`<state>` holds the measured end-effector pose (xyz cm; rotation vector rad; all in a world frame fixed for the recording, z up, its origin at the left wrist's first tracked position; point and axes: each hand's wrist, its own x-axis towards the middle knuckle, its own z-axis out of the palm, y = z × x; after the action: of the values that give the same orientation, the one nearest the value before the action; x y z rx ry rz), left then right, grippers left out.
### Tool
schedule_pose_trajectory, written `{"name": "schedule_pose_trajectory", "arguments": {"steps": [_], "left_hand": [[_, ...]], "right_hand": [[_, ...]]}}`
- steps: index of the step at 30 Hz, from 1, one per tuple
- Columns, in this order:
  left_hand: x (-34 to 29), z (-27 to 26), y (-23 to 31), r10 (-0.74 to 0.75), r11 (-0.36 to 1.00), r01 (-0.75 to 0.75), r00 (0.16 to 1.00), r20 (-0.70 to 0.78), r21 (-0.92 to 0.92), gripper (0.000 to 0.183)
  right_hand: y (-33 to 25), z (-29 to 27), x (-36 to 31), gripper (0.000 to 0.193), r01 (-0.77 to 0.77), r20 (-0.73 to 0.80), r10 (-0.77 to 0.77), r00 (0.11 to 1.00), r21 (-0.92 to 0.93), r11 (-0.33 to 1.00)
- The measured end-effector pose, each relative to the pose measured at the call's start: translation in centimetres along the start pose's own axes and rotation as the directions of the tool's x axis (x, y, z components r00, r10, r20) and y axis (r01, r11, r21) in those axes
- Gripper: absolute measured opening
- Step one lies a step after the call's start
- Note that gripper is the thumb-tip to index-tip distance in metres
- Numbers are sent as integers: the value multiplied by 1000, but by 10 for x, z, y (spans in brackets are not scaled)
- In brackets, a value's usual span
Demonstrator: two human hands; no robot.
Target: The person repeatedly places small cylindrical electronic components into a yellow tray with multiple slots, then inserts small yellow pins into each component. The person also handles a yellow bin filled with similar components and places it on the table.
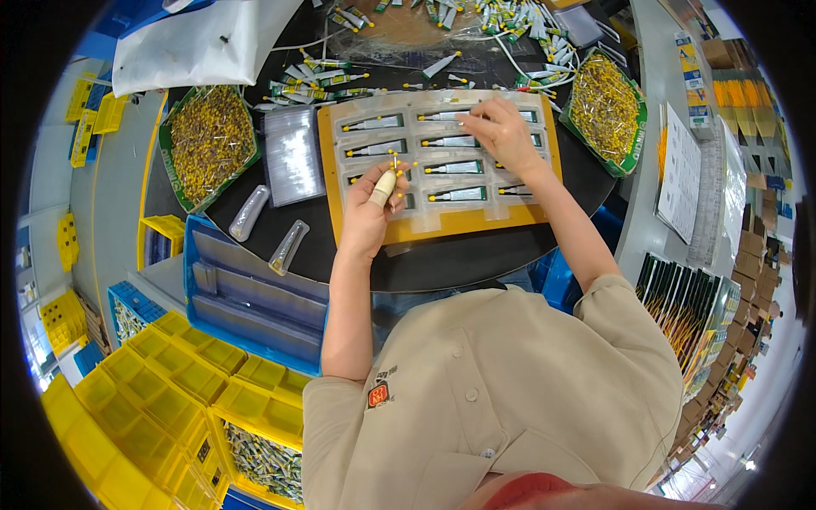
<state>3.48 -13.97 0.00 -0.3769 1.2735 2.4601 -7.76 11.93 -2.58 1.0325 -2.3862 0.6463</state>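
Observation:
In front of me lies a clear plastic blister tray (416, 223) on a yellow board (463, 235). Its pockets hold small green-and-white tubes (455, 194) with yellow tips. Over the tray's left part, my left hand (374, 200) is closed around several small yellow-tipped pieces (393, 161), which poke out between the fingers. A pale cover wraps its thumb. My right hand (503, 136) is above the upper right pockets, thumb and fingers pinched together. Whatever sits in that pinch is too small to make out.
Open boxes of yellow-tipped pieces stand left (212, 140) and right (605, 110). Loose tubes (319, 81) lie beyond the tray. Stacked clear blisters (291, 157) and two single clear shells (249, 212) lie left. A blue crate (255, 293) and yellow bins (170, 374) stand lower left.

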Motion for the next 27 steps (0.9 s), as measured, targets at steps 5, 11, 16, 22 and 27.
{"name": "schedule_pose_trajectory", "arguments": {"steps": [5,11,16,22,27], "left_hand": [[16,22,-10,-17,998,20,999,43,-55,24],[24,36,-14,-56,998,56,998,3,0,26],[29,38,-10,-45,999,45,999,-20,-11,26],[51,50,-6,-96,993,95,995,7,67,26],[64,53,-6,-208,932,181,977,55,315,24]], "right_hand": [[-11,-3,-13,22,-4,75,7,997,-37,999],[-8,-8,-18,28,-65,79,59,995,66,996],[4,-1,-7,20,-119,50,114,992,100,988],[7,-1,15,22,-105,69,102,992,44,993],[-6,-25,14,27,-103,181,17,983,475,874]]}}
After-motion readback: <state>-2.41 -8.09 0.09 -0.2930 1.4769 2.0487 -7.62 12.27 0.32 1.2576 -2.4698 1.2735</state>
